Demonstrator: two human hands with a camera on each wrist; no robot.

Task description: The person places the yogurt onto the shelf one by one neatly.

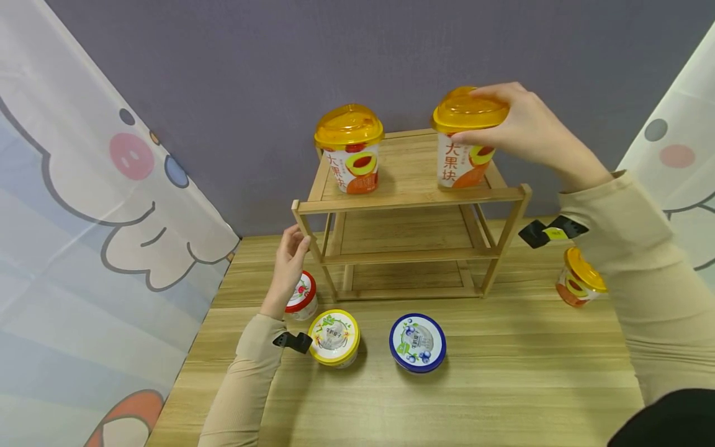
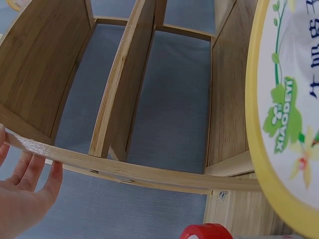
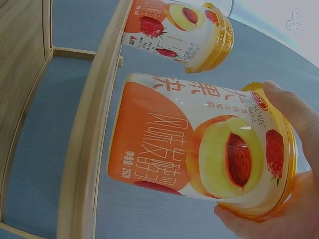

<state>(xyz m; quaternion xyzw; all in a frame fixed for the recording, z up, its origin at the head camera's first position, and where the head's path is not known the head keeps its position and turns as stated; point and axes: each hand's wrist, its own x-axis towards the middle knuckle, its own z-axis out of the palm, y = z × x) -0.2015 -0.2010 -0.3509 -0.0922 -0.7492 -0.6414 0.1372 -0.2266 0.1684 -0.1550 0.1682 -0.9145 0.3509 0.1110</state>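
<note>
My right hand (image 1: 522, 127) grips a yogurt cup (image 3: 199, 139) by its orange domed lid, thumb on one side and fingers on the other. This cup is upright at the right end of the top tier of a wooden shelf rack (image 1: 410, 197). A matching yogurt cup (image 1: 353, 152) stands at the left end of the same tier. Lower down, my left hand (image 1: 287, 264) holds the rack's left front post, its fingertips against the wood in the left wrist view. Below that hand sits a red-lidded tub (image 1: 301, 298), partly hidden by the wrist.
In front of the rack stand a yellow-lidded tub (image 1: 334, 338) and a blue-lidded tub (image 1: 418, 343). Another orange-lidded cup (image 1: 580, 279) is on the table at the right, beside the right sleeve. A grey wall (image 1: 268, 74) rises behind the rack, with printed curtains on both sides.
</note>
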